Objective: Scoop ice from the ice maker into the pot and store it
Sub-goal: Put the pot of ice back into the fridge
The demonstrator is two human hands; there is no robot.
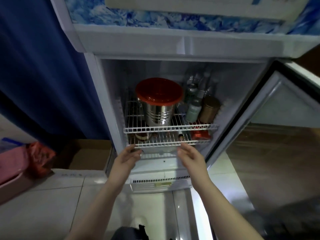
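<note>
Left hand [127, 158] and right hand [191, 157]: fingers loose, empty; lidded pot [158, 111] hides contents; bottles [193, 94] blurred.

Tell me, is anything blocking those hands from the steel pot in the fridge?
Nothing visible. The pot stands at the front of the upper shelf, with bottles beside it, not before it. The left hand and right hand hang open below, and the door stands open.

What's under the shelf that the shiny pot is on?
Another wire shelf sits below it, holding a red packet, a small bottle and something brown. The top shelf and pot hide whatever sits farther back.
</note>
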